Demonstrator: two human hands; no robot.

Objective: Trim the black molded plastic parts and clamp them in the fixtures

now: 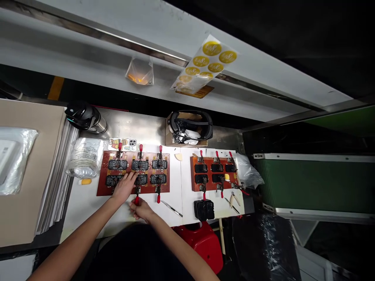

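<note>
A red-brown fixture board (102, 183) lies on the white table, with two rows of black plastic parts (159, 179) under toggle clamps with red handles. My left hand (125, 187) reaches over the lower row, fingers stretched out and touching the middle black part (143, 179). Its palm partly hides the lower left part and clamp. Just below, my right hand (142, 210) has its fingers closed around the red handle of the lower middle toggle clamp (137, 200). A craft knife (172, 209) lies to the right of that hand.
To the right stands a second clamp fixture (197, 184), with stacked black parts (204, 210) and pliers (234, 200) before it. A carton (172, 139) holding a headset, a thermos (88, 119) and a phone case (122, 144) sit behind. A red stool (205, 244) is below the edge.
</note>
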